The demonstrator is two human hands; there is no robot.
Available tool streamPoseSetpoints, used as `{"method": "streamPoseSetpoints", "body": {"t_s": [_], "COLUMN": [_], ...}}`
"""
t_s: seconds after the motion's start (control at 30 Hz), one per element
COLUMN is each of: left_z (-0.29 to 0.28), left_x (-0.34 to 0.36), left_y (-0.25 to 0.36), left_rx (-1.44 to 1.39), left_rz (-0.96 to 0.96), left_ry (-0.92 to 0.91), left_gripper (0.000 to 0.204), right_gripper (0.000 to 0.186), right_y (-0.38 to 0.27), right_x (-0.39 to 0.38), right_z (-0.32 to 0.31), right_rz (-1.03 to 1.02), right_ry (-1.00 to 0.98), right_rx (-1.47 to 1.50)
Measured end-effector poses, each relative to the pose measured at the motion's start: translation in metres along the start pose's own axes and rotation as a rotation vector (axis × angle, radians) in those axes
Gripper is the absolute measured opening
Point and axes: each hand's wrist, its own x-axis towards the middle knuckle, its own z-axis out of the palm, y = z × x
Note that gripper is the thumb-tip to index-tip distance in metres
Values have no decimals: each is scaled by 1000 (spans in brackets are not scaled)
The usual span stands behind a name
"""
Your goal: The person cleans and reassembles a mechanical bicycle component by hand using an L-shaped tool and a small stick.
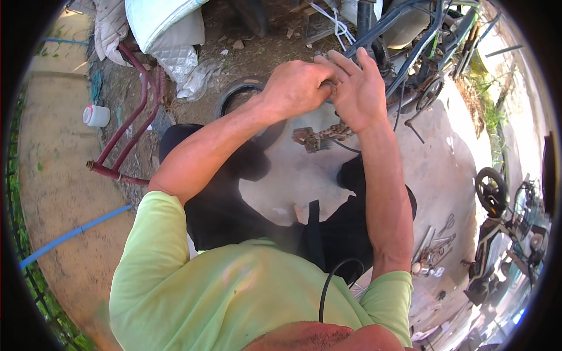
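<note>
Lime-green shirt (228, 292) beneath us, we bring our left hand (298, 88), fingers curled, up to our right hand (364, 96), palm bare and fingers extended; whether the left grasps anything small, we cannot tell. Our dark bicycle frame (418, 52) stands just beyond, far right; a rust-brown part (319, 138) shows nearer, a maroon frame (140, 108) left.

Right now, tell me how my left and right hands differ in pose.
Fingers: the left hand is curled, while the right hand has its fingers more extended.
Direction: the left hand reaches in slantwise from the left; the right hand points nearly straight up the picture.
Shared: both are bare and come together at the fingers; whether anything small sits between them is unclear.
</note>
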Motion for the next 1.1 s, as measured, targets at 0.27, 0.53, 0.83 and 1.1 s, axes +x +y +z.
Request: {"method": "streamPoseSetpoints", "body": {"t_s": [0.27,0.53,0.83,1.1], "left_z": [-31,-37,-21,-6], "left_x": [6,-8,-24,-23], "left_y": [-5,-14,-57,-71], "left_rx": [-382,-420,-77,-59], "left_rz": [-171,-126,-221,-162], "left_ry": [64,120,-29,-25], "left_gripper": [15,19,33,23], "right_gripper": [27,25,28,22], "right_y": [5,13,26,44], "right_x": [-8,-4,-1,5], "right_z": [-3,-2,0,2], "right_rz": [102,47,-231,-375], "right_ry": [-68,-26,192,166], "right_rx": [-128,-189,-884,-1529]}}
